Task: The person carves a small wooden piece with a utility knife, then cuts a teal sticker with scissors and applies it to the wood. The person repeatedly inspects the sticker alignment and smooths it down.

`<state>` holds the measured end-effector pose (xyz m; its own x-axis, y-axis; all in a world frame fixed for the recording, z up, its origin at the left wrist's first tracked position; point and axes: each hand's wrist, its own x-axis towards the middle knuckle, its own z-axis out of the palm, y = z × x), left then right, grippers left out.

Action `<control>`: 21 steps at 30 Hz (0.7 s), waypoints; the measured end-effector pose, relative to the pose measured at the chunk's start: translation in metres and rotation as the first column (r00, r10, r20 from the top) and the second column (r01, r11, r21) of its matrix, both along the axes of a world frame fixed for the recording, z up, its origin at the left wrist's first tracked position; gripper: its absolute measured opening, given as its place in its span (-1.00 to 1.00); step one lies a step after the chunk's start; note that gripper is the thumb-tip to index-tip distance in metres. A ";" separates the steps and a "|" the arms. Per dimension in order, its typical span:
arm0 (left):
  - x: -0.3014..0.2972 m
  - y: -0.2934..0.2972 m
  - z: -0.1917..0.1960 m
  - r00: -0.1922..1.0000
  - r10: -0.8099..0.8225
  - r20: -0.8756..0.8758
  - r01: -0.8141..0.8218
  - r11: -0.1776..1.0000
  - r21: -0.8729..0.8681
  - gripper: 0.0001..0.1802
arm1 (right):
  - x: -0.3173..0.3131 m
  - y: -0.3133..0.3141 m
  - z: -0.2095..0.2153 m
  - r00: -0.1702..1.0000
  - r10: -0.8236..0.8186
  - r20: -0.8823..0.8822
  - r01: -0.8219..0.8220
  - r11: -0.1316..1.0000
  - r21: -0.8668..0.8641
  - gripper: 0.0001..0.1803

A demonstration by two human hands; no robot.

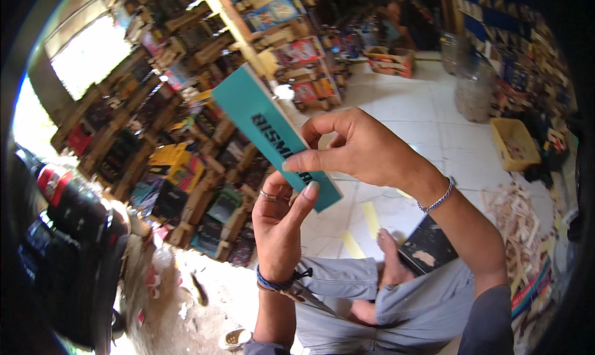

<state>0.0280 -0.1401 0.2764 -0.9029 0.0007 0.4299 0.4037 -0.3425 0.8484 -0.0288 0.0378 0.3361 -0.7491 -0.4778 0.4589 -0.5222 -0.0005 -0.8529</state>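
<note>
Both hands hold a long, flat teal strip (245, 101) with a pale edge and dark lettering, tilted so its upper end points to the far left. At its lower end, my left hand (277, 231) grips it with the thumb on the lettered face and the fingers behind. My right hand (359, 147) pinches it around the middle from the right, thumb on the face and index finger bent at the edge. Part of the lettering is hidden under my right thumb. The strip is held in the air above my lap.
Wooden racks (186, 212) packed with colourful items line the left. A yellow container (514, 144), a large clear bottle (474, 94) and a heap of pale shavings (520, 221) are at the right. A black flat piece (427, 243) lies beside my foot on the white tiled floor.
</note>
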 end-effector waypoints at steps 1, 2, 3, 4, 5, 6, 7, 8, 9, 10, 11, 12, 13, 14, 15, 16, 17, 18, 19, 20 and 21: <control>-0.005 0.007 -0.009 1.000 -0.025 -0.005 0.025 0.999 -0.023 -0.63 | 0.002 0.012 -0.006 0.999 -0.025 -0.049 0.026 0.999 0.026 -0.77; -0.008 0.015 -0.021 0.999 -0.043 0.006 0.043 0.998 -0.035 -0.63 | 0.003 0.023 -0.012 0.999 0.004 -0.053 -0.001 0.997 0.072 -0.81; -0.011 0.023 -0.032 0.998 -0.064 0.014 0.064 0.997 -0.039 -0.63 | 0.007 0.036 -0.021 0.997 -0.016 -0.081 0.026 0.992 0.124 -0.81; -0.015 0.027 -0.042 0.992 -0.096 0.079 0.103 0.990 -0.092 -0.63 | 0.013 0.052 -0.029 0.994 -0.036 -0.106 0.055 0.983 0.174 -0.80; -0.025 0.036 -0.054 0.997 -0.048 -0.054 0.036 0.976 -0.213 -0.66 | 0.020 0.068 -0.039 0.990 -0.041 -0.136 0.069 0.975 0.210 -0.78; -0.030 0.042 -0.066 0.982 -0.014 -0.186 -0.051 0.938 -0.342 -0.67 | 0.028 0.085 -0.047 0.988 -0.052 -0.147 0.094 0.951 0.295 -0.73; -0.032 0.049 -0.078 0.949 -0.013 -0.314 -0.130 0.893 -0.431 -0.69 | 0.038 0.099 -0.058 0.985 -0.090 -0.151 0.135 0.936 0.326 -0.69; -0.030 0.057 -0.092 0.962 -0.057 -0.269 -0.059 0.913 -0.404 -0.70 | 0.048 0.112 -0.070 0.980 -0.120 -0.157 0.170 0.917 0.360 -0.66; -0.028 0.066 -0.106 0.964 -0.105 -0.245 -0.006 0.912 -0.411 -0.68 | 0.058 0.124 -0.083 0.978 -0.158 -0.139 0.201 0.892 0.405 -0.62; -0.029 0.072 -0.120 0.956 -0.134 -0.262 0.001 0.892 -0.453 -0.68 | 0.074 0.137 -0.095 0.971 -0.240 -0.014 0.224 0.879 0.421 -0.65; -0.027 0.077 -0.134 0.950 -0.169 -0.264 0.018 0.870 -0.492 -0.67 | 0.085 0.148 -0.111 0.943 -0.331 0.032 0.288 0.860 0.420 -0.68; -0.024 0.081 -0.149 0.951 -0.209 -0.227 0.066 0.856 -0.514 -0.69 | 0.095 0.157 -0.128 0.906 -0.415 0.081 0.346 0.838 0.423 -0.71; -0.024 0.084 -0.162 0.949 -0.249 -0.194 0.112 0.840 -0.531 -0.71 | 0.105 0.166 -0.147 0.860 -0.494 0.126 0.402 0.809 0.429 -0.73; -0.024 0.088 -0.176 0.944 -0.286 -0.166 0.155 0.825 -0.543 -0.73 | 0.115 0.177 -0.164 0.802 -0.567 0.187 0.426 0.763 0.487 -0.77; -0.023 0.090 -0.189 0.939 -0.322 -0.122 0.208 0.813 -0.544 -0.74 | 0.126 0.184 -0.184 0.729 -0.644 0.232 0.466 0.715 0.521 -0.75; -0.023 0.092 -0.200 0.932 -0.353 -0.081 0.256 0.799 -0.544 -0.74 | 0.134 0.190 -0.203 0.699 -0.696 0.166 0.514 0.650 0.560 -0.76; -0.026 0.094 -0.211 0.924 -0.380 -0.048 0.296 0.788 -0.540 -0.75 | 0.142 0.197 -0.221 0.660 -0.747 0.083 0.554 0.558 0.618 -0.76; -0.029 0.092 -0.221 0.913 -0.405 -0.042 0.308 0.754 -0.580 -0.72 | 0.149 0.202 -0.238 0.633 -0.772 0.061 0.579 0.524 0.624 -0.73; -0.029 0.092 -0.230 0.911 -0.412 -0.015 0.324 0.738 -0.592 -0.70 | 0.159 0.204 -0.253 0.599 -0.800 0.037 0.592 0.473 0.653 -0.70; -0.032 0.093 -0.239 0.908 -0.418 0.005 0.336 0.722 -0.605 -0.67 | 0.166 0.207 -0.264 0.550 -0.835 0.022 0.581 0.401 0.709 -0.67; -0.034 0.095 -0.247 0.905 -0.424 0.033 0.353 0.704 -0.616 -0.64 | 0.173 0.209 -0.274 0.565 -0.824 -0.039 0.582 0.365 0.727 -0.64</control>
